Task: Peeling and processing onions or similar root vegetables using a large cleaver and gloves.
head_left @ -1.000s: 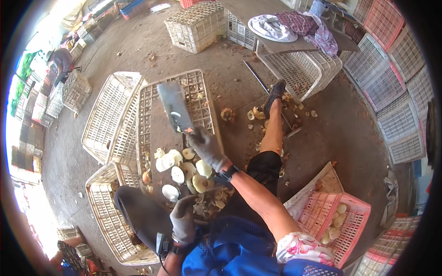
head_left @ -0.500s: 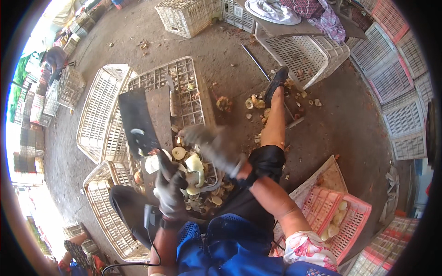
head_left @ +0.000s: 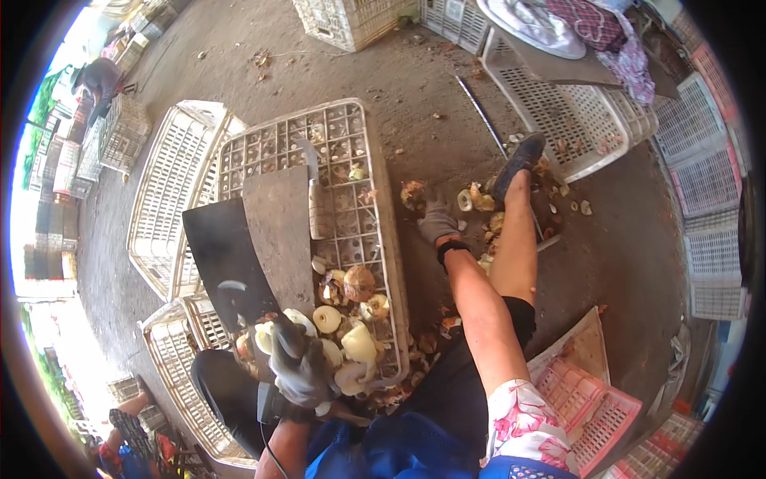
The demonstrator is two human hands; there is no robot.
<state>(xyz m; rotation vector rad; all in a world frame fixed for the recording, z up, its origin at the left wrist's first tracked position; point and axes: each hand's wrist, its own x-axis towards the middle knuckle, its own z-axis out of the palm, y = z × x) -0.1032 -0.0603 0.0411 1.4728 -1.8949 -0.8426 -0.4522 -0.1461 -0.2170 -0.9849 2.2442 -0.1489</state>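
Observation:
My left hand (head_left: 302, 366), in a grey glove, is low over peeled onions (head_left: 327, 319) at the near end of an upturned crate (head_left: 375, 184). Its fingers look curled, and what is in them, if anything, is hidden. My right hand (head_left: 437, 223), also gloved, reaches past the crate's right side to the floor. The fingers are stretched toward a brownish onion (head_left: 412, 195) there, with no clear contact visible. On the crate lie a wooden board (head_left: 279, 231), a dark flat strip (head_left: 223, 247) and a knife (head_left: 315, 203) with a curved blade. An unpeeled onion (head_left: 359, 283) sits among scraps.
White plastic crates (head_left: 171, 199) stand to the left. Onion scraps (head_left: 479, 195) litter the floor beside my outstretched foot (head_left: 519, 164). A red crate (head_left: 590, 415) is at the lower right, and a thin metal rod (head_left: 479, 112) lies farther off. Cloths cover a board-topped crate (head_left: 558, 116).
My right hand has gone from above the crate's near end out to the floor on the right. My left hand stays by the peeled onions. The whole view has shifted.

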